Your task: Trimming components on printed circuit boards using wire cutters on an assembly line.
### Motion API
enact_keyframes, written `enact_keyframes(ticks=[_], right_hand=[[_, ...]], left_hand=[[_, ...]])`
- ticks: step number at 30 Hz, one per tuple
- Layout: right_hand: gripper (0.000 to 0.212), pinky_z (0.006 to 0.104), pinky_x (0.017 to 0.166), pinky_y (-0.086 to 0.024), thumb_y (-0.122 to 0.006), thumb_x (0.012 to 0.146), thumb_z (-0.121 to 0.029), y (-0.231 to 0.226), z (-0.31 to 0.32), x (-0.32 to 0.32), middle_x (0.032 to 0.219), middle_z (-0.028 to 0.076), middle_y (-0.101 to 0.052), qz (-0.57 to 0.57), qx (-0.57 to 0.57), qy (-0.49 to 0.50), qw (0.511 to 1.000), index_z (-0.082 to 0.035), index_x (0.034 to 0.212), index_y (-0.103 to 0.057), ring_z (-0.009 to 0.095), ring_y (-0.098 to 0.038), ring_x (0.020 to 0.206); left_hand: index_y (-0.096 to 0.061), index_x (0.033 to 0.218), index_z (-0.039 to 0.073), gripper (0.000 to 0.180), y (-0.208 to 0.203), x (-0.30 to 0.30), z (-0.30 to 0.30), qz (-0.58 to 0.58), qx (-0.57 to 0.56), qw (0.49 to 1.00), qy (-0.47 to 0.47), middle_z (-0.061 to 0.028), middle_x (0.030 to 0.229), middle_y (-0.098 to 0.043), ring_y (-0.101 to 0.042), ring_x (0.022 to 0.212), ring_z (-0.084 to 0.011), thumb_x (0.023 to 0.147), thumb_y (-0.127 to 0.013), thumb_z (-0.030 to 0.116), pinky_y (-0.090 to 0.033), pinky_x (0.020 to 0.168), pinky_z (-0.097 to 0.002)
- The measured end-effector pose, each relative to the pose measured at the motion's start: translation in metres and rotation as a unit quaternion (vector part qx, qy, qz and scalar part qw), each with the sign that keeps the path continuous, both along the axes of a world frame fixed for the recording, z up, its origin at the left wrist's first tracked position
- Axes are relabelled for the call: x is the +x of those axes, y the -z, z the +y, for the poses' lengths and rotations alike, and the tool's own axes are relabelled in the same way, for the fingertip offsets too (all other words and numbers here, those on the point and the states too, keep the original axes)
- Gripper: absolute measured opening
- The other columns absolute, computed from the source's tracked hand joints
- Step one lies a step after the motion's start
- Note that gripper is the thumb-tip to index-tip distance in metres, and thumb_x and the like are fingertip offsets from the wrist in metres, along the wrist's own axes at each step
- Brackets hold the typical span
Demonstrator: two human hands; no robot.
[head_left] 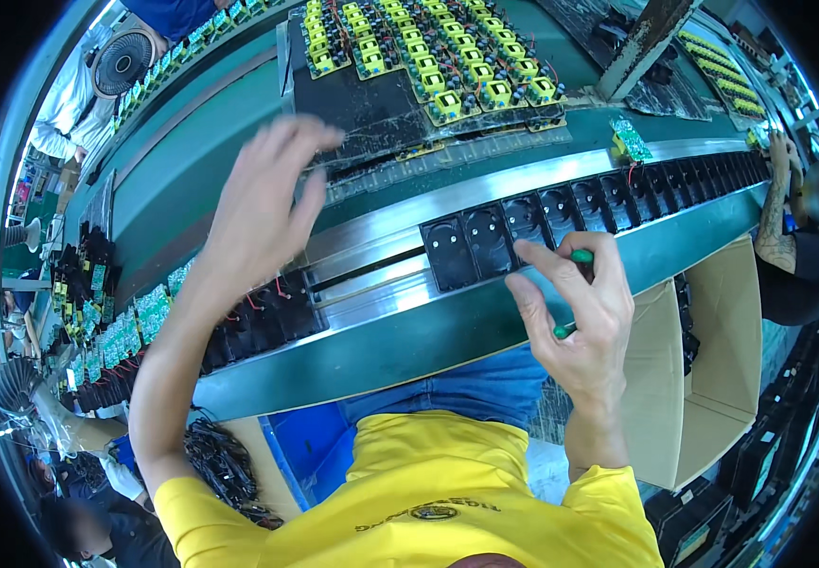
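Note:
Over the metal rail [371, 293] my left hand [263, 208] is raised, fingers stretched out and slightly smeared by motion, holding nothing I can see. It is close to the black board [357, 109] carrying yellow-and-green circuit boards [447, 104]. My right hand [584, 312] is closed around a green-handled hand tool [581, 257]; its working end is hidden, so I cannot tell its exact kind. Thumb and forefinger are just above the near edge of a row of open black plastic housings [447, 251] on the rail.
On the left, more housings hold green circuit boards [152, 310]. One board [630, 140] stands beside the row at right. An open cardboard box [722, 350] is at my right, with a blue bin [310, 445] below the bench. Co-workers' arms [776, 222] show at the sides.

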State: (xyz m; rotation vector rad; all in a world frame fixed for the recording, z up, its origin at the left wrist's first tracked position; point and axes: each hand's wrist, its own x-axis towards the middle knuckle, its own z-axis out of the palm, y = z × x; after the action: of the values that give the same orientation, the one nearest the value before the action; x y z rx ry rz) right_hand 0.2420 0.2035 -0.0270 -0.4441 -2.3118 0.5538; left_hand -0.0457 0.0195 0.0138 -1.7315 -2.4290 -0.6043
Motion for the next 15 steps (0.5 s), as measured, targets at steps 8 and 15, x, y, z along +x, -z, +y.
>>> enact_keyframes(ticks=[8,15], right_hand=[[0.033,0.0338,0.072,-0.05,-0.091,0.084,-0.005,-0.007,0.001,0.002,0.111,0.011,-0.063,-0.02,-0.031,-0.016,0.999,-0.01,0.117,-0.087,0.022,-0.061,0.088],[0.035,0.0355,0.076,-0.05,-0.09,0.085,-0.004,-0.011,0.005,-0.001,0.112,0.01,-0.062,-0.004,-0.046,-0.006,0.999,-0.009,0.12,-0.087,0.023,-0.059,0.092]], left_hand=[[-0.076,0.13,0.004,0.04,0.06,-0.122,0.156,0.136,-0.061,0.976,-0.158,-0.023,0.13,-0.068,-0.065,0.124,-0.0434,0.097,-0.083,0.027,-0.057,0.104,-0.0557],[-0.064,0.117,0.004,0.035,0.05,-0.1,0.135,0.012,-0.093,0.993,-0.073,-0.0133,0.103,-0.075,-0.073,0.09,-0.0366,0.094,-0.084,0.021,-0.059,0.084,-0.0495]])
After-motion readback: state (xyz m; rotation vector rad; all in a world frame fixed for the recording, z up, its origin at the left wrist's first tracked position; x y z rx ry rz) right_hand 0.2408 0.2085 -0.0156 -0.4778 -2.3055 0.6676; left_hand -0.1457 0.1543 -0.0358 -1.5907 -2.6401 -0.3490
